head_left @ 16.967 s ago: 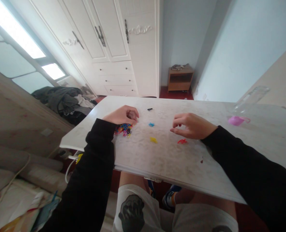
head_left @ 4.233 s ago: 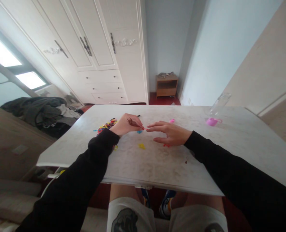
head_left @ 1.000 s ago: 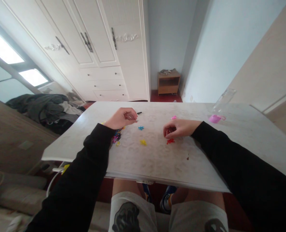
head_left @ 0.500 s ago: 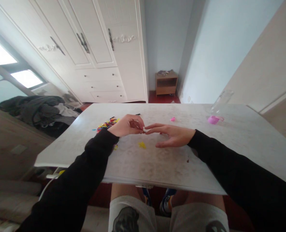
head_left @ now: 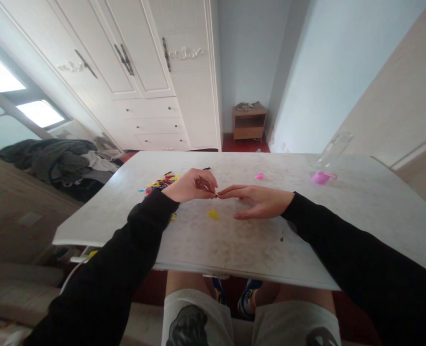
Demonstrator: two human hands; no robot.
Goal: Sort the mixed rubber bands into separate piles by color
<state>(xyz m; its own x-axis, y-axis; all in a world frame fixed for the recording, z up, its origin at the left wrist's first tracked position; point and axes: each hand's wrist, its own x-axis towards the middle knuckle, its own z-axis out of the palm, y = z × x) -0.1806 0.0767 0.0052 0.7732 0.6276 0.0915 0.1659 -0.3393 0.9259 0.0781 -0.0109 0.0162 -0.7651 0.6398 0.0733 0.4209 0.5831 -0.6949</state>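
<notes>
My left hand (head_left: 191, 185) is curled, its fingertips pinching a tiny dark piece at the middle of the white table (head_left: 234, 240). My right hand (head_left: 258, 201) reaches left with fingers stretched out, and its fingertips meet the left hand's at that piece. A heap of small coloured pieces (head_left: 158, 182) lies just left of my left hand. A yellow piece (head_left: 213, 214) lies below the two hands, and a pink piece (head_left: 259, 176) lies beyond my right hand.
A clear bottle (head_left: 333, 146) with a pink cap (head_left: 321, 177) lies at the table's far right. A white wardrobe (head_left: 144, 72) stands behind, a small wooden nightstand (head_left: 249, 122) by the wall, and a pile of clothes (head_left: 54, 161) to the left.
A second ago the hands were apart, the right curled over a red piece. The right hand has since stretched left and met the left hand's fingertips; the view shifted slightly.
</notes>
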